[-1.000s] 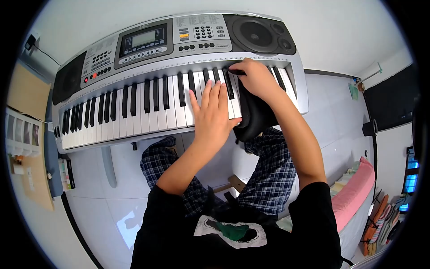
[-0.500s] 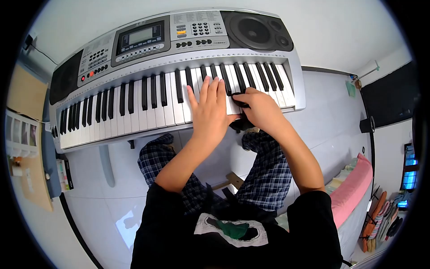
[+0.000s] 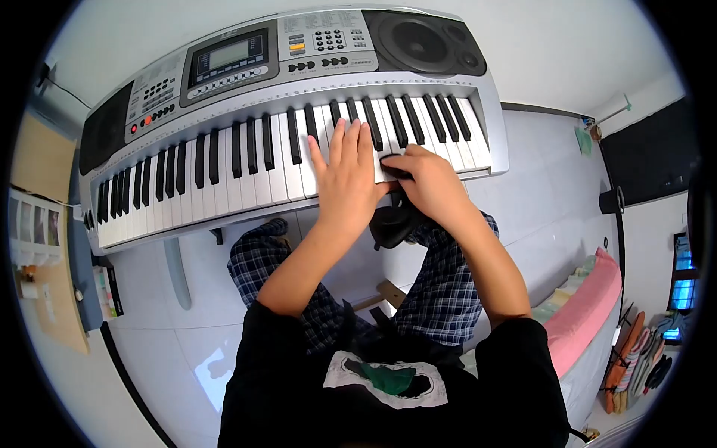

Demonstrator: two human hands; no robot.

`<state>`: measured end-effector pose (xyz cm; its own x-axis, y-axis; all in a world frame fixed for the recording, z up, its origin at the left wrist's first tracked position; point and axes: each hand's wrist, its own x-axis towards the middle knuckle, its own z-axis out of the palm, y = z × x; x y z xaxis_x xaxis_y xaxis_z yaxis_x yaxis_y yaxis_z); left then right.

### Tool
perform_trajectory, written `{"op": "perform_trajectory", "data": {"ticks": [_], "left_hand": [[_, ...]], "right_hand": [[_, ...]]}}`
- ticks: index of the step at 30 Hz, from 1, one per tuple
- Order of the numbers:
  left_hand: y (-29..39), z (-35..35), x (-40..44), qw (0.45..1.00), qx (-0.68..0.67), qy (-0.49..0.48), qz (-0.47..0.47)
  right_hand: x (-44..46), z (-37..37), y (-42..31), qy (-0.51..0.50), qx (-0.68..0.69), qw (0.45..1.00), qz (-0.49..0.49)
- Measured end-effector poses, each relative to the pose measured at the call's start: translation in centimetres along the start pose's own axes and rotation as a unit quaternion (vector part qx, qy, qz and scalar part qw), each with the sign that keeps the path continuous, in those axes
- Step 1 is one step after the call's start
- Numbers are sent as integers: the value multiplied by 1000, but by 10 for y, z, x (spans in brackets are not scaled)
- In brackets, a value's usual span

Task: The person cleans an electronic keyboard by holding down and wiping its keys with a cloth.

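Note:
A silver electronic keyboard (image 3: pixel 246 97) spans the upper part of the view. My left hand (image 3: pixel 348 175) lies with its fingers spread over the white and black keys. Its thumb reaches sideways toward black headphones (image 3: pixel 394 226); whether it touches them I cannot tell. My right hand (image 3: pixel 432 179) is closed on the headphones, with thumb and fingers around one rounded cup that rests over the keys near the front edge. The other rounded part hangs below that edge, between my knees. My right palm hides part of the headphones.
Under the keyboard are my legs in plaid trousers (image 3: pixel 441 299) and a shiny tiled floor (image 3: pixel 149 291). A pink cushion (image 3: pixel 586 313) lies on a bed edge at right. At left stands a wooden board (image 3: pixel 63 299). Folded clothes (image 3: pixel 635 366) sit at far right.
The hanging part of the headphones has come down and left, and shows more below the keyboard's edge. Both hands stay in nearly the same place; the view has shifted slightly.

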<state>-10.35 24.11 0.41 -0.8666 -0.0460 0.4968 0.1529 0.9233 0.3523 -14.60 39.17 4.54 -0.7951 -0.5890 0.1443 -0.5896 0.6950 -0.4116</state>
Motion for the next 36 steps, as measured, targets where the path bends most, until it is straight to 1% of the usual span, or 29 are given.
{"op": "perform_trajectory", "data": {"ticks": [1, 4, 8, 10, 12, 14, 16, 18, 19, 21, 22, 24, 25, 26, 30, 32, 33, 35, 36], "left_hand": [[-1, 0, -1, 1000, -2, 0, 4], [-1, -1, -1, 1000, -3, 0, 2], [-2, -2, 0, 1000, -4, -15, 2], [-1, -1, -1, 1000, 5, -11, 1], [-1, 0, 0, 1000, -3, -8, 3], [0, 0, 0, 1000, -8, -3, 1], [-1, -1, 0, 1000, -16, -1, -4], [-2, 0, -1, 1000, -8, -8, 0], [-2, 0, -1, 1000, -2, -12, 5], [0, -1, 0, 1000, -6, -8, 4], [1, -1, 0, 1000, -10, -2, 4], [9, -1, 0, 1000, -16, 2, 17], [12, -1, -1, 999, -20, 6, 26], [14, 0, -1, 999, -20, 7, 25], [18, 5, 1, 999, -12, 0, 42], [20, 4, 2, 999, 6, -10, 37], [20, 5, 2, 999, 6, -10, 38], [20, 6, 2, 1000, 10, -21, 18], [19, 7, 3, 1000, 12, -22, 19]], "right_hand": [[3, 3, -1, 24, 20, 1000, 3], [2, 10, -2, 52, 14, 998, 17], [-10, 2, -3, 15, 26, 999, 20], [-13, -2, -1, -8, 38, 999, 2], [-3, 2, -1, 6, 33, 999, 1], [6, 13, 0, 49, 4, 998, 32], [3, 9, -5, 45, -3, 998, 32], [-6, 4, -3, 11, 21, 999, 26], [-9, -2, -3, 10, 21, 999, 26], [-16, -17, -3, -58, 75, 995, 13], [-16, -21, -2, -56, 73, 996, 14], [-10, -28, 0, 47, 92, 994, 28], [-3, -34, 2, 68, 89, 992, 56], [4, -38, 6, 98, 83, 991, 44], [43, -51, 13, 94, 50, 993, 48], [66, -40, 26, 76, -4, 997, -30], [77, -34, 31, 77, -4, 997, -29], [92, -20, 35, 37, -38, 998, -41], [94, -15, 34, 38, -37, 998, -41]]}}
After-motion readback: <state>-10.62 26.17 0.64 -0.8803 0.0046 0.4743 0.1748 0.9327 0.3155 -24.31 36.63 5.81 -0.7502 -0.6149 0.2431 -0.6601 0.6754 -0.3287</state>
